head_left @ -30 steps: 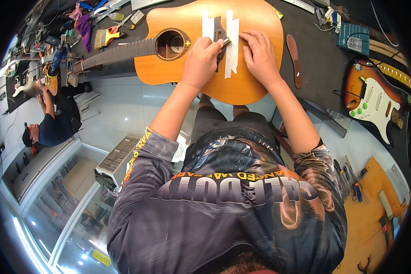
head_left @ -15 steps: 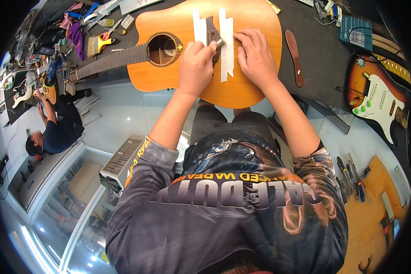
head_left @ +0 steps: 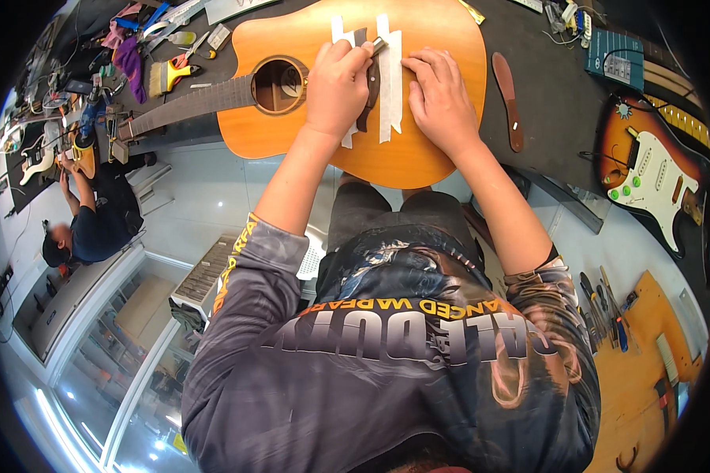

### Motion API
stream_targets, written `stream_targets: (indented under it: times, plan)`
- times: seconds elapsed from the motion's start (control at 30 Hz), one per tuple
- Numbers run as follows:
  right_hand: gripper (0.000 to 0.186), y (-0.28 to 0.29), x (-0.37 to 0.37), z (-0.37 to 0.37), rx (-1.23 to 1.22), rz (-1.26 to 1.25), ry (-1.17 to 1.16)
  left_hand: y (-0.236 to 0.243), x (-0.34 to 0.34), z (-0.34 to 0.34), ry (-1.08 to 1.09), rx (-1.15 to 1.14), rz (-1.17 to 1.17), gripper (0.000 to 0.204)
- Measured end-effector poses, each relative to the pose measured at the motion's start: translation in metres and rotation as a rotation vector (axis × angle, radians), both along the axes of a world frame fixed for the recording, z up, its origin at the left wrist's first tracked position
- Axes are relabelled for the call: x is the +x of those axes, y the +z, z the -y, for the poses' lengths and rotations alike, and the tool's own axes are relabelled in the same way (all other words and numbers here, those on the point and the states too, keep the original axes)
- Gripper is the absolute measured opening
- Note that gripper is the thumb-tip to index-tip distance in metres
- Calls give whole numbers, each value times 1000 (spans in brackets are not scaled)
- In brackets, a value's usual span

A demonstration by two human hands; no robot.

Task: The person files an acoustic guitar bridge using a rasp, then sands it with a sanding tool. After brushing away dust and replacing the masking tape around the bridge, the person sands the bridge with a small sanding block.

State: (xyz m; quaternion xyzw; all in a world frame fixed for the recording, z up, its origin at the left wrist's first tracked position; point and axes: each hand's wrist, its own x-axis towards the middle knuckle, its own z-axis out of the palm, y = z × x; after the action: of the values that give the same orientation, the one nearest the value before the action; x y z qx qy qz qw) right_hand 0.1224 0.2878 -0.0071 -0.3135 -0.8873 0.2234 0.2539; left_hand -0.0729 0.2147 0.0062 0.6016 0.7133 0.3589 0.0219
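Note:
An acoustic guitar (head_left: pixel 442 24) with an orange-brown top lies on the dark workbench, its neck pointing left. White masking tape strips (head_left: pixel 390 87) run along both sides of its dark bridge (head_left: pixel 373 79). My left hand (head_left: pixel 338 88) is closed over the bridge, gripping a small silver cylindrical tool (head_left: pixel 379 45) whose end sticks out past the fingers. The rest of that tool is hidden by the hand. Fingers extended, my right hand (head_left: pixel 443 98) rests flat on the guitar top, just right of the right-hand tape.
A brown paddle-shaped strip (head_left: pixel 506 98) lies right of the guitar. Farther right are a teal box (head_left: pixel 614 59) and a sunburst electric guitar (head_left: pixel 655 169). A yellow-handled brush (head_left: pixel 170 76) and cluttered tools lie at left. Another person (head_left: pixel 95 225) works at far left.
My left hand has moved up along the bridge, away from me, with the silver tool, baring the bridge's near end. My right hand stays in place.

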Motion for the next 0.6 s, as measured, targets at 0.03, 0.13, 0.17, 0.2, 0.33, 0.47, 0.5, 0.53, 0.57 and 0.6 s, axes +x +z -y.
stream_targets:
  times: [0.03, 0.13, 0.17, 0.2, 0.33, 0.47, 0.5, 0.53, 0.57, 0.6]
  plan:
    - [36, 0, 0, 0, 1, 2, -2, 0, -1, 0, 1, 1, -2, 15]
    - [36, 0, 2, -2, -8, -8, 3, 0, 1, 11, -6, 20, 11, 17]
    - [36, -1, 2, -2, -4, -10, 0, 2, 5, 22, -1, -13, 18, 18]
    - [36, -2, 3, -1, -10, -9, 1, 2, 7, 27, 3, -47, 26, 20]
    - [36, 0, 2, -2, 3, -8, 10, 4, 3, 17, 17, -57, 15, 22]
    - [36, -1, 1, -2, -1, -12, 20, 4, 5, 14, -6, 2, -6, 25]
    - [36, -2, 2, -2, -1, -7, 12, 3, 10, 28, -17, -34, -12, 25]
    - [36, -3, 4, -2, -2, 0, 5, 1, 15, 41, -29, -70, -18, 25]
    - [36, -2, 3, -2, -1, -1, 8, 5, 20, 53, -26, -87, -27, 25]
    - [36, -2, 3, -1, -6, -1, 11, 4, 19, 51, -24, -86, -27, 25]
